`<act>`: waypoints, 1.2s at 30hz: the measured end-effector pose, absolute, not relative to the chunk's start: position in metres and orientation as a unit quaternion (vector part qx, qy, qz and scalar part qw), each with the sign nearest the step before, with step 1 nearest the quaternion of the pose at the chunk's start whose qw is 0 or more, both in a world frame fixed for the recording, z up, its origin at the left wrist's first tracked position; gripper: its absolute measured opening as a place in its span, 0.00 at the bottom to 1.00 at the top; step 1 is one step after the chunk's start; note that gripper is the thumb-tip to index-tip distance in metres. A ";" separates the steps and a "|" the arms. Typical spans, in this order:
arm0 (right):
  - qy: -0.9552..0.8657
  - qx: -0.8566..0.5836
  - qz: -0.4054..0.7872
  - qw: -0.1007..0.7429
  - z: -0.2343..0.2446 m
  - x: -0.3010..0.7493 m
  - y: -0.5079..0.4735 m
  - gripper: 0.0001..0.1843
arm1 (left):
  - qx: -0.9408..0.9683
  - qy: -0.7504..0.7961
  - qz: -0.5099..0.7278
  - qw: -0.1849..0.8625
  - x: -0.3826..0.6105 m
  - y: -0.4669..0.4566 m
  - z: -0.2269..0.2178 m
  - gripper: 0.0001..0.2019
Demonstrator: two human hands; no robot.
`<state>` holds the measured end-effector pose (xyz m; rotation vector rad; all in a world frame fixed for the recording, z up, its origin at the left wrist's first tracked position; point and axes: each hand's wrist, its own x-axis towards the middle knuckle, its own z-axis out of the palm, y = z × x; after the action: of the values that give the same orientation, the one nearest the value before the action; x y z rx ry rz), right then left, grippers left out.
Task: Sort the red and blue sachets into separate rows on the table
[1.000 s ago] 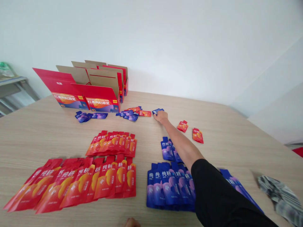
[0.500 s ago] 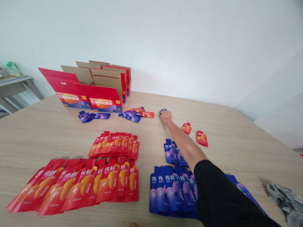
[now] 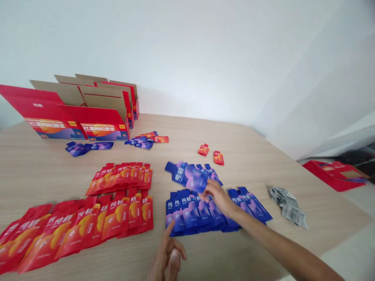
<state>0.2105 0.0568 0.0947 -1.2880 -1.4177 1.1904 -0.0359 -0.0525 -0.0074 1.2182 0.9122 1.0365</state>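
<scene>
My right hand (image 3: 218, 198) pinches a blue spouted pouch (image 3: 187, 177) by its lower end. The pouch is tilted above the spread blue pouches (image 3: 191, 212), its spout end toward the upper left, and it hides part of a smaller blue group behind. My left hand (image 3: 168, 253) is at the bottom edge of the view, index finger stretched toward the near blue row and the other fingers partly bent. Nothing shows in it. Left of the blue pouches, overlapping red pouches lie in a back row (image 3: 121, 177) and a longer front row (image 3: 76, 226).
Open red cartons (image 3: 102, 123) stand at the back left, with mixed pouches (image 3: 143, 140) and blue ones (image 3: 88, 147) beside them. Two red pouches (image 3: 211, 153) lie farther back. Black-and-white striped material (image 3: 288, 207) is on the right. A red box (image 3: 334, 175) sits beyond the table edge.
My right hand has come back from the far table with a blue pouch. My left hand has risen into view at the bottom. The view has turned right.
</scene>
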 end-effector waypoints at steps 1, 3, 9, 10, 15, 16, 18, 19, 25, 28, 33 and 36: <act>-0.546 -0.497 0.528 0.420 0.090 0.198 0.027 0.20 | 0.499 0.379 0.453 0.634 -0.026 -0.049 -0.002 0.31; -0.519 -0.465 0.603 0.389 0.084 0.179 -0.018 0.22 | 0.451 0.367 0.468 0.666 -0.011 -0.045 0.011 0.31; -0.527 -0.449 0.644 0.325 0.090 0.173 -0.065 0.26 | 0.398 0.410 0.449 0.687 -0.004 -0.048 0.045 0.30; -0.533 -0.451 0.640 0.320 0.092 0.176 -0.067 0.26 | 0.402 0.432 0.435 0.679 -0.005 -0.050 0.048 0.32; -0.634 -0.405 0.612 0.245 0.109 0.197 -0.074 0.19 | 0.452 0.537 0.399 0.590 -0.006 -0.060 0.042 0.31; -0.650 -0.392 0.608 0.232 0.113 0.202 -0.075 0.17 | 0.470 0.547 0.408 0.560 -0.006 -0.060 0.038 0.32; -0.636 -0.389 0.623 0.239 0.117 0.212 -0.074 0.22 | 0.505 0.557 0.427 0.503 -0.005 -0.060 0.031 0.33; -0.607 -0.401 0.634 0.263 0.117 0.215 -0.072 0.26 | 0.521 0.558 0.430 0.483 -0.004 -0.058 0.029 0.33; -0.535 -0.478 0.606 0.344 0.109 0.213 -0.064 0.26 | 0.612 0.488 0.407 0.472 0.021 -0.037 0.055 0.31; -0.554 -0.511 0.559 0.346 0.115 0.222 -0.055 0.24 | 0.647 0.452 0.392 0.472 0.035 -0.025 0.077 0.31; -0.565 -0.616 0.410 0.365 0.126 0.302 -0.008 0.23 | 0.702 0.409 0.361 0.458 0.033 -0.009 0.098 0.32; -0.543 -0.736 0.244 0.321 0.120 0.360 0.035 0.18 | 0.723 0.427 0.357 0.409 0.022 0.004 0.098 0.30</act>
<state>0.3599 0.0352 0.1199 -1.9348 -1.4279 0.6417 0.0223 0.0041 0.0983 1.8210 1.0756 0.9004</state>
